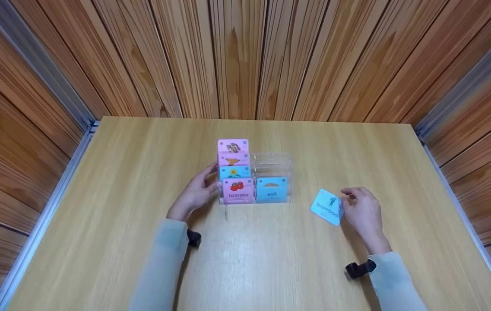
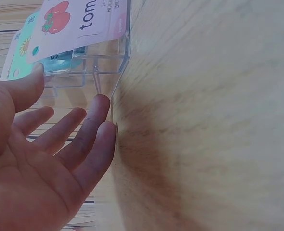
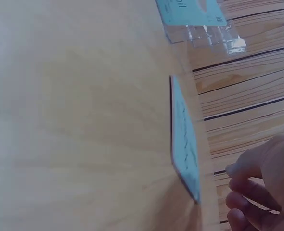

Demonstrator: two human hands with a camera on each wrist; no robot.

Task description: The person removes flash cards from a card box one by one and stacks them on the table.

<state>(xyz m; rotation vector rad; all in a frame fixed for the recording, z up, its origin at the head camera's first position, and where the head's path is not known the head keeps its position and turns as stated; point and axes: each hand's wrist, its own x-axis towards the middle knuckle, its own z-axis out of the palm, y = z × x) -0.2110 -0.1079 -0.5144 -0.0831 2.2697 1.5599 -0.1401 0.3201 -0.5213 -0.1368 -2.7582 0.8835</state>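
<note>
A clear stepped card holder (image 1: 271,162) stands on the table. Its left column bears a tomato card (image 1: 238,191), a sunflower card (image 1: 235,172) and two pink cards behind; a soil card (image 1: 271,190) is at the front right. My left hand (image 1: 197,190) is at the holder's left side, thumb (image 2: 29,91) by the card edges, fingers spread beside the base. Whether they touch it, I cannot tell. To the right, a blue bamboo card (image 1: 327,207) lies on the table. My right hand (image 3: 264,187) hovers just beside it, fingers loosely bent, with a gap to the card.
The wooden table (image 1: 271,259) ends at a plank wall (image 1: 236,60) behind the holder. Metal rails (image 1: 55,181) run along the sides. A small black wrist camera (image 1: 359,270) is on the right wrist and another (image 1: 193,238) on the left.
</note>
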